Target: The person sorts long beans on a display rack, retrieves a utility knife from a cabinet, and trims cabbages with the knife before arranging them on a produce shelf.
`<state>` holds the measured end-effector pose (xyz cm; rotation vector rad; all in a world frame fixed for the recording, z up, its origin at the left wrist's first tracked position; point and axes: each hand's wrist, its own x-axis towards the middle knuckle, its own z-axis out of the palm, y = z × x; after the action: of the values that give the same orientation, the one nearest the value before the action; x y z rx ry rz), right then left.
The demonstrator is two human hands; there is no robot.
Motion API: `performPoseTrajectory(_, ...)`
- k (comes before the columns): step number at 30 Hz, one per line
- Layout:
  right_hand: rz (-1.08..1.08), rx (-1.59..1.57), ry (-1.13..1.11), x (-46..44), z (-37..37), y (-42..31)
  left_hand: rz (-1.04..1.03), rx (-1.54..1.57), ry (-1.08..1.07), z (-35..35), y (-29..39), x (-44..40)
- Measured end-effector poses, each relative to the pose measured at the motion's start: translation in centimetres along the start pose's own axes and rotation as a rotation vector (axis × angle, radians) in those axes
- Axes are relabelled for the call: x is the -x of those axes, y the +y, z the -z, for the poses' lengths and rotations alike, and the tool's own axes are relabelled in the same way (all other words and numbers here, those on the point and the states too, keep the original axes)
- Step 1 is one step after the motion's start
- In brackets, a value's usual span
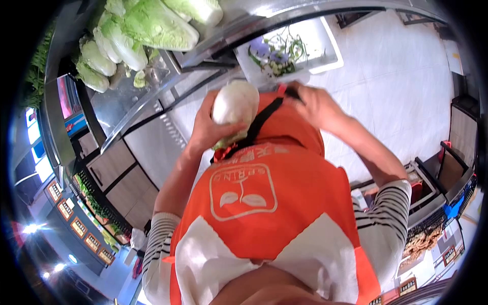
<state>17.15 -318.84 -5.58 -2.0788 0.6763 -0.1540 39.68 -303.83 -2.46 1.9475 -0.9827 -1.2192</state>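
Note:
My left hand point(204, 131) is wrapped round a napa cabbage point(235, 104), holding it in front of my apron with its pale, rounded base up. The thumb lies across the cabbage, and its leafy end is mostly hidden. My right hand point(321, 108) is at the far edge of the orange-red apron point(244, 195), fingers curled and partly blurred. Close to these fingers is a dark piece with a red end point(282, 90); what they grip is unclear. A black strap point(263, 122) crosses the apron between my hands.
Several napa cabbages point(152, 25) lie on the metal counter point(119, 96) at upper left. Beyond my hands, a white bin point(333, 48) on the floor holds green scraps and purplish pieces. Wooden-fronted cabinets point(114, 168) stand left; a black-framed rack point(447, 188) stands right.

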Motion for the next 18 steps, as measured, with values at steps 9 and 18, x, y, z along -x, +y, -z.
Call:
performPoseTrajectory(9,0.22,0.173,-0.013,-0.1,0.1,-1.5,-0.007,0.086,-0.016,-0.3,-0.5,0.3)
performPoseTrajectory(18,0.076,0.217,-0.007,-1.4,-0.1,1.5,0.007,0.055,0.014,0.3,-0.6,0.4)
